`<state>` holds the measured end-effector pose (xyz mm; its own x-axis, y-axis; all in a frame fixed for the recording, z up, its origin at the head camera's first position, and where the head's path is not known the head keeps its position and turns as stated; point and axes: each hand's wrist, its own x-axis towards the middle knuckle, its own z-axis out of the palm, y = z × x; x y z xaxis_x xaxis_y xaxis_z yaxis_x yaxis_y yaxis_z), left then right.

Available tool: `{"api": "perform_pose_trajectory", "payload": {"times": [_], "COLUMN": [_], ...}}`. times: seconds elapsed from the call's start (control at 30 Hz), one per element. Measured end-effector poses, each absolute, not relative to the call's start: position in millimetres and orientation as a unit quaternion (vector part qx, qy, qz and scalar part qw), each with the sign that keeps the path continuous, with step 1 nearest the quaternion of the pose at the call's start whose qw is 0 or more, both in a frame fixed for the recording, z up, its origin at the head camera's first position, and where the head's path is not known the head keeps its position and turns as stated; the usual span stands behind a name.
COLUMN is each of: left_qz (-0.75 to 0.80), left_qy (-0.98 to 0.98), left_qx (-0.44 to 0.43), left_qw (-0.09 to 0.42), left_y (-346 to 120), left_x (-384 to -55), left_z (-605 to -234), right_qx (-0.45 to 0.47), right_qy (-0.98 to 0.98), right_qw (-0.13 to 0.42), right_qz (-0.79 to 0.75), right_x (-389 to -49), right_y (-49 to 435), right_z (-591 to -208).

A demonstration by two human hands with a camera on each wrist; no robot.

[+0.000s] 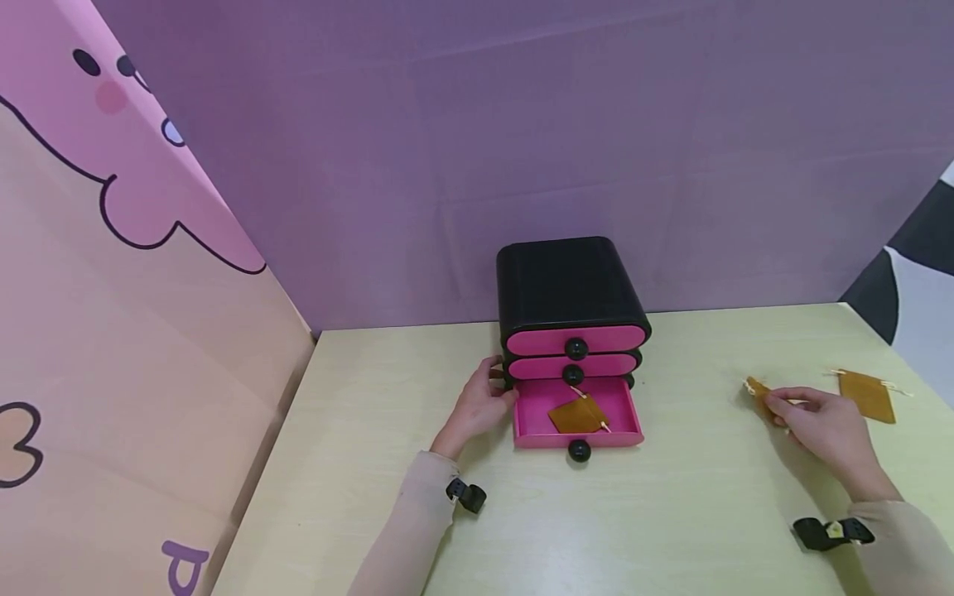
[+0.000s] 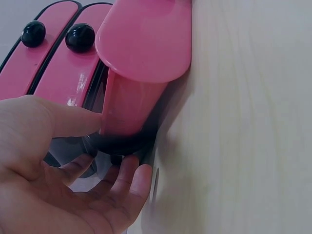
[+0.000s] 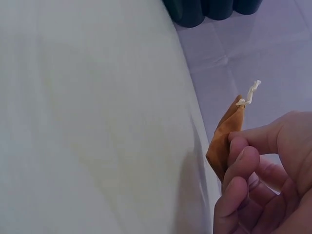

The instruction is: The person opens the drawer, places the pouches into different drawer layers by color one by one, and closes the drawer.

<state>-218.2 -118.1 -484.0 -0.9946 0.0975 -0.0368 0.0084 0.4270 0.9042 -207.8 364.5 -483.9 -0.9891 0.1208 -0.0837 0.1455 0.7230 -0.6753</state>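
A small black cabinet point(image 1: 570, 285) with pink drawers stands at the back of the table, its bottom drawer point(image 1: 525, 414) pulled out. Inside that drawer lies a mustard drawstring pouch point(image 1: 572, 416) with pale cords. My left hand point(image 1: 480, 401) is at the cabinet's lower left side; the left wrist view has the thumb touching by the open drawer's side wall and the loosely bent fingers along the cabinet's side. Off to the right, my right hand point(image 1: 823, 426) pinches another mustard drawstring pouch point(image 3: 227, 131) between thumb and fingers, close over the table.
A third mustard pouch point(image 1: 864, 396) lies flat on the table just beyond the right hand. Round black knobs point(image 1: 579, 450) stick out from the drawer fronts. A purple backdrop point(image 1: 477, 165) rises behind the table, and a printed pink panel point(image 1: 134, 356) borders its left side.
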Motion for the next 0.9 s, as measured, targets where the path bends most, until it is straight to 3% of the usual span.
{"api": "perform_pose_trajectory", "payload": {"times": [0.9], "left_qz": [0.539], "left_qy": [0.841], "left_qx": [0.031], "left_qw": [0.037], "left_y": [-116.6], "left_x": [-217.7], "left_z": [-486.2], "right_qx": [0.058], "right_qy": [0.922], "right_qw": [0.034], "right_qz": [-0.381], "right_x": [-199.9], "right_y": [349.9], "right_z": [-479.9]}}
